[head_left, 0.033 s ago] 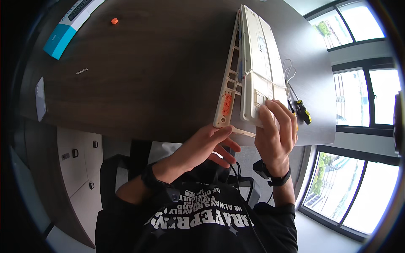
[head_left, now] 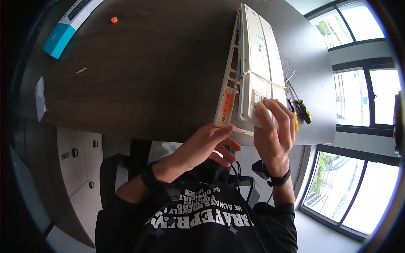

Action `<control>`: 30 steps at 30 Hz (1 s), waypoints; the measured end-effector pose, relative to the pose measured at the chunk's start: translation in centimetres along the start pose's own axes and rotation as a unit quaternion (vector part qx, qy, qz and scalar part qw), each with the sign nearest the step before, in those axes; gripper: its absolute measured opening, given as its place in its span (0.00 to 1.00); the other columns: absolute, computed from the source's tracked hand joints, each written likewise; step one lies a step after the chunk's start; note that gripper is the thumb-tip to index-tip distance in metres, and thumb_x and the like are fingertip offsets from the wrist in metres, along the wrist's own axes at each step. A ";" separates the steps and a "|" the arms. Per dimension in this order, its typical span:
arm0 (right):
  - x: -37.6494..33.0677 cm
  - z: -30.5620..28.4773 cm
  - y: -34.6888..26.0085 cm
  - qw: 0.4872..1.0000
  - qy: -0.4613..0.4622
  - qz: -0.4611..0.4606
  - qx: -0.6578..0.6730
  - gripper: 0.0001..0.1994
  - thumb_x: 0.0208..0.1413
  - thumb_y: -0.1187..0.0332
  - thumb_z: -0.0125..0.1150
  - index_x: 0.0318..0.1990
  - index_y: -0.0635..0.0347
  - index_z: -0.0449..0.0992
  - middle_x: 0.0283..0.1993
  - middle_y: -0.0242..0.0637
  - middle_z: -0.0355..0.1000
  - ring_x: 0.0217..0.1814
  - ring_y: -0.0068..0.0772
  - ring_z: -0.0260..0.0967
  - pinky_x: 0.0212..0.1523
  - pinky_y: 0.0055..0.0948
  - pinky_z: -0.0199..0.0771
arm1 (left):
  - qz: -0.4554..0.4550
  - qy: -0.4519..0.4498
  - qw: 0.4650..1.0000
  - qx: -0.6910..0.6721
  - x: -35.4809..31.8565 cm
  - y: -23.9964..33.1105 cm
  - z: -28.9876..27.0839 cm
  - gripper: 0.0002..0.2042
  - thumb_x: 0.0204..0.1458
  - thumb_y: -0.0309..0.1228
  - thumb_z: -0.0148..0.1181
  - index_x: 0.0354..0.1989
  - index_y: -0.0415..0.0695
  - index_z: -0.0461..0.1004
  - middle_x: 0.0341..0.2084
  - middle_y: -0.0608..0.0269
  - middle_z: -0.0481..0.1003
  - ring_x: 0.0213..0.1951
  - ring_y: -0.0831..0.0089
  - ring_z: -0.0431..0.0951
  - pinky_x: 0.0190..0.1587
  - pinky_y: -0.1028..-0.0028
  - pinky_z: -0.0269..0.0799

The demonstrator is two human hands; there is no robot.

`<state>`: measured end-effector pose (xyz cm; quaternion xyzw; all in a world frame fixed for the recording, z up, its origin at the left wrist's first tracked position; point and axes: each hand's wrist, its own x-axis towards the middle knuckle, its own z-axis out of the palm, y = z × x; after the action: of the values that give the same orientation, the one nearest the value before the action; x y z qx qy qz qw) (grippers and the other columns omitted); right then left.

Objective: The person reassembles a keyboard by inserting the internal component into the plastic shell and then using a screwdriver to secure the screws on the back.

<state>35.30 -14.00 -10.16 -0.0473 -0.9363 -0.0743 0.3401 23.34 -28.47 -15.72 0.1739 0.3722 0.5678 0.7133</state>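
A cream computer keyboard (head_left: pixel 262 55) stands on its long edge at the table's right, its two shell halves parted like a narrow book. The left half is a frame (head_left: pixel 232 76) with rectangular openings and orange-red pieces at its near end. The right half, the back panel, has a white cable across it. My left hand (head_left: pixel 206 143) grips the frame's near corner, thumb on the edge, other fingers spread below. With fingers on the outer face, my right hand (head_left: pixel 274 130) holds the near end of the back panel. Its thumb side partly hides that end.
Right of the keyboard lie a yellow-and-black screwdriver (head_left: pixel 304 111), a second tool with a yellow-orange handle (head_left: pixel 295 122) and a looped white cable (head_left: pixel 288 69). Far left are a blue-and-white box (head_left: pixel 63 40), an orange cap-like piece (head_left: pixel 114 20) and a pale flat object (head_left: pixel 40 99).
The back panel's near end has shifted slightly left, toward the frame, along with my right hand. My left hand has hardly moved.
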 end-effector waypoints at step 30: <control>-1.4 -1.7 -1.0 0.957 -0.271 0.071 0.074 0.36 0.42 0.86 0.59 0.65 0.57 0.65 0.58 0.44 0.60 0.61 0.49 0.62 0.58 0.44 0.72 | 0.101 0.003 0.993 0.057 1.4 -1.4 -0.4 0.15 0.67 0.34 0.43 0.54 0.37 0.66 0.40 0.58 0.76 0.42 0.72 0.78 0.47 0.71 0.76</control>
<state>37.28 -15.33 -9.85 -0.1068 -0.9904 0.0353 0.0801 24.16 -27.62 -17.39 0.2494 0.3865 0.6152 0.6403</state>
